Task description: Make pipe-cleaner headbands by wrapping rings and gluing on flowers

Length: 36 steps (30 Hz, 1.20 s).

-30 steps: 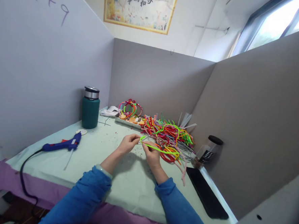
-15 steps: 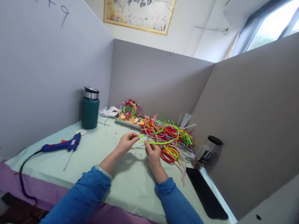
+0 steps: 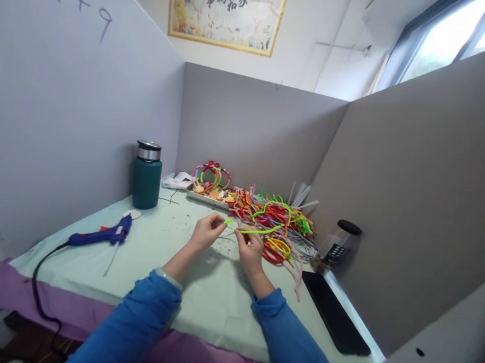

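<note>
Both hands meet above the middle of the table, pinching one bright green pipe cleaner. My left hand is closed on its short, bent end, which pokes up past the fingertips. Just to the right, my right hand grips the same pipe cleaner between thumb and fingers. From there its long free end runs rightward and curves up in front of a heap of many-coloured pipe cleaners. Coils of yellow and red pipe cleaner lie just right of my right hand.
A metal tray holds wooden discs and wrapped hoops at the back. On the left are a green bottle and a blue glue gun with its cord. A black slab and a clear jar stand right. Partitions enclose the table.
The green pipe cleaner's long free end has swung lower and straighter; its tall loop over the heap is less visible. Both hands stay nearly in place, still pinching it.
</note>
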### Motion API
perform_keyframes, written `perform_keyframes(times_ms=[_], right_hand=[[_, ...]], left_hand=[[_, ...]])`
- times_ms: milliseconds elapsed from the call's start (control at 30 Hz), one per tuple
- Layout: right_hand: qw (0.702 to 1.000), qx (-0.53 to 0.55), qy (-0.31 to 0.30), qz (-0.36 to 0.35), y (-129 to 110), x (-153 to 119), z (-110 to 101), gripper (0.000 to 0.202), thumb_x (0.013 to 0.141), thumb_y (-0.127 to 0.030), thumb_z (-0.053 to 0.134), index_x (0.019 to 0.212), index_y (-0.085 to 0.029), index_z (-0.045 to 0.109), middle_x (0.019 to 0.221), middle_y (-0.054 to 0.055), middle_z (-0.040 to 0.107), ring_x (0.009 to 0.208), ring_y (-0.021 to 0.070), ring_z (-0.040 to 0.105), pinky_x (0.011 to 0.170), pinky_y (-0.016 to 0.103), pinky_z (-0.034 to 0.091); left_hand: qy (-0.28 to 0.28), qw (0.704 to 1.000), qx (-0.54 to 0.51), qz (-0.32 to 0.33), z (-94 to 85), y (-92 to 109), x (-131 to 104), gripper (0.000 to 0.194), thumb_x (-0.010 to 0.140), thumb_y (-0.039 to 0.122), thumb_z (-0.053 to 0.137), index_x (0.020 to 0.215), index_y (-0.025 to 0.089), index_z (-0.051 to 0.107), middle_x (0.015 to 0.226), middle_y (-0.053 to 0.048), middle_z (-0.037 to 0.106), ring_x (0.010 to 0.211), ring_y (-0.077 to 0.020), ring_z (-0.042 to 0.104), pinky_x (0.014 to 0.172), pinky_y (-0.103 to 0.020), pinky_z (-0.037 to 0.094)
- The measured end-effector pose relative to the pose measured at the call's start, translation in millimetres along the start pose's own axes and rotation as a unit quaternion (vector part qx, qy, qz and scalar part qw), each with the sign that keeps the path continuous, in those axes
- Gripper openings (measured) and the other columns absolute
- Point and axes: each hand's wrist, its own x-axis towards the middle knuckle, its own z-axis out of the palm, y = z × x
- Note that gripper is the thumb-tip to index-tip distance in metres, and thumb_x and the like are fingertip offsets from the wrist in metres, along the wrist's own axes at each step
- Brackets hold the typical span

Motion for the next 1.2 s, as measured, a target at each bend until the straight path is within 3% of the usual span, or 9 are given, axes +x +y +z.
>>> perform_keyframes(times_ms=[167,333,533,733,933,1200], right_hand=[[0.997,-0.035,-0.021,-0.065,-2,5,-5,0.009,0.085,-0.022,0.058,0.084,-0.020,0.066,0.082,0.005,0.061,0.081,0.0182,0.057,0.072,0.031,0.046],[0.993,-0.076,-0.008,-0.088,2,7,-7,0.013,0.086,-0.022,0.056,0.091,-0.021,0.068,0.089,0.006,0.057,0.086,0.0191,0.055,0.078,0.035,0.045],[0.992,-0.103,0.000,-0.072,12,10,-10,0.011,0.085,-0.025,0.059,0.086,-0.021,0.070,0.086,0.006,0.060,0.085,0.0198,0.054,0.078,0.036,0.043],[0.989,-0.126,-0.029,-0.068,24,11,-13,0.011,0.084,-0.027,0.061,0.080,-0.021,0.070,0.078,0.004,0.067,0.081,0.0202,0.055,0.080,0.038,0.040],[0.992,-0.112,-0.029,-0.055,23,9,-12,0.013,0.084,-0.029,0.061,0.082,-0.021,0.071,0.079,0.005,0.068,0.082,0.0205,0.055,0.078,0.036,0.041],[0.992,-0.095,-0.051,-0.062,10,3,-6,0.016,0.086,-0.031,0.058,0.085,-0.023,0.072,0.076,0.004,0.066,0.077,0.0188,0.055,0.076,0.034,0.041]], left_hand=[[0.010,0.991,0.095,0.097,-3.1,7,-3,0.008,0.078,0.020,0.054,0.074,0.016,0.059,0.070,-0.001,0.059,0.063,-0.0105,0.052,0.060,-0.021,0.040],[-0.013,0.978,0.159,0.135,-3.6,4,-6,0.009,0.075,0.012,0.051,0.076,0.018,0.058,0.072,-0.001,0.059,0.064,-0.0114,0.053,0.062,-0.022,0.040],[-0.093,0.963,0.201,0.155,-2.7,0,-10,0.014,0.079,0.016,0.050,0.079,0.018,0.064,0.076,-0.004,0.061,0.067,-0.0136,0.055,0.064,-0.023,0.039],[-0.166,0.950,0.208,0.164,-1.9,2,-13,0.021,0.084,0.024,0.051,0.082,0.022,0.071,0.083,-0.007,0.066,0.076,-0.0167,0.060,0.067,-0.024,0.039],[-0.188,0.953,0.215,0.102,-1.1,6,-12,0.020,0.079,0.020,0.053,0.087,0.021,0.072,0.082,-0.006,0.070,0.074,-0.0177,0.061,0.065,-0.024,0.039],[-0.188,0.966,0.176,0.030,2.3,5,-15,0.012,0.073,0.022,0.057,0.071,0.021,0.069,0.059,-0.001,0.065,0.055,-0.0136,0.054,0.054,-0.022,0.031]])
